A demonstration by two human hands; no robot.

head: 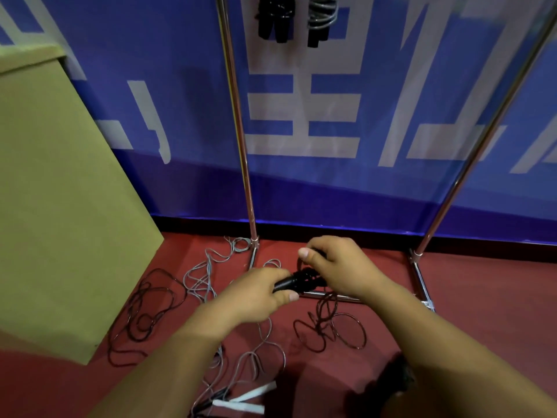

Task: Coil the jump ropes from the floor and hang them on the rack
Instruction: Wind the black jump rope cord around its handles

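Loose black rope (pixel 144 309) and grey rope (pixel 205 276) cluttered the red floor (pixel 482 285) to the left; the cardboard box (pixel 60 191) blocked the far left, rack poles (pixel 241 140) flanked open middle space.

This looks like a sports hall or gym storage corner. The red floor (pixel 452 282) has the smooth look of a sports surface, and a blue banner (pixel 376 101) with large pale characters covers the wall behind a chrome rack (pixel 238 131), where two coiled jump ropes (pixel 275 16) hang near the top. More loose ropes (pixel 150 309), black and grey, lie tangled on the floor, and a large cardboard box (pixel 60 191) stands to the left.
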